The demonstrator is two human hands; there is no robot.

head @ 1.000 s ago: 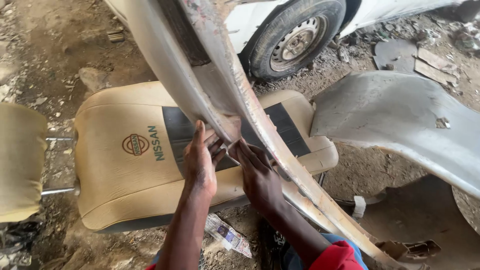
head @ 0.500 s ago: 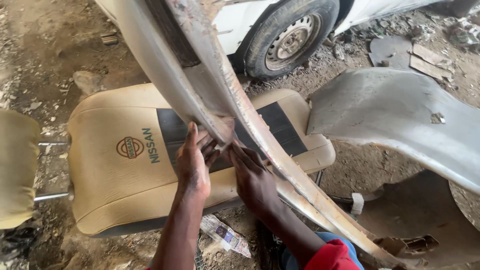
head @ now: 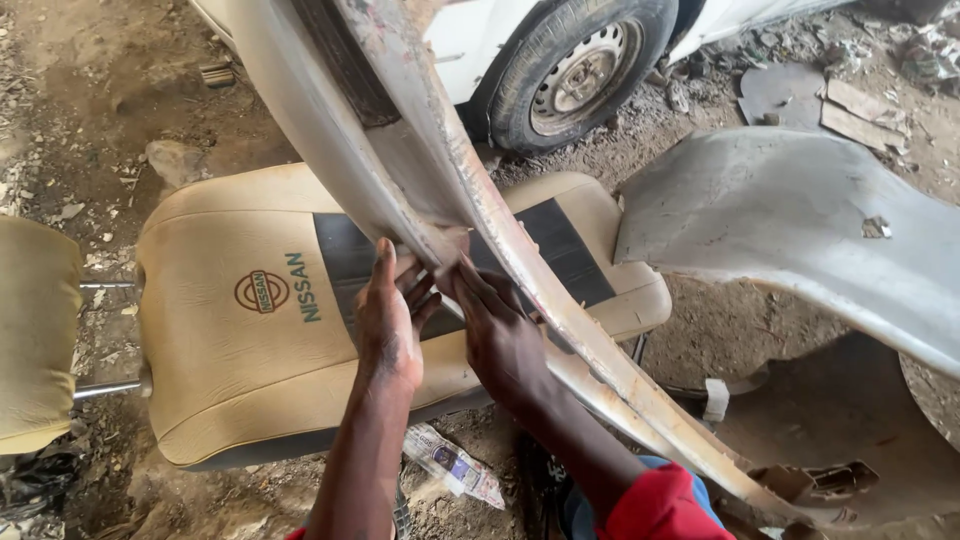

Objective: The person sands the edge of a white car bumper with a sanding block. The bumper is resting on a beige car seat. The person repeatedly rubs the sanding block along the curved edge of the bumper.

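Your left hand [head: 388, 325] and right hand [head: 497, 335] both press flat-fingered on the worn car body panel [head: 420, 160] propped over the tan car seat [head: 250, 330], its rusty edge still rough, much left unworked.

From my seat, the long grey body panel [head: 470, 200] runs out of frame at the top and again at the lower right, so I cannot see either end. My left hand [head: 388, 325] and right hand [head: 500, 335] press against its underside, and their fingertips disappear behind its edge. The panel also covers a strip of the tan car seat [head: 250, 330]. The headrest [head: 35, 335] is cut by the left edge, and the wheel [head: 575, 70] by the top edge.
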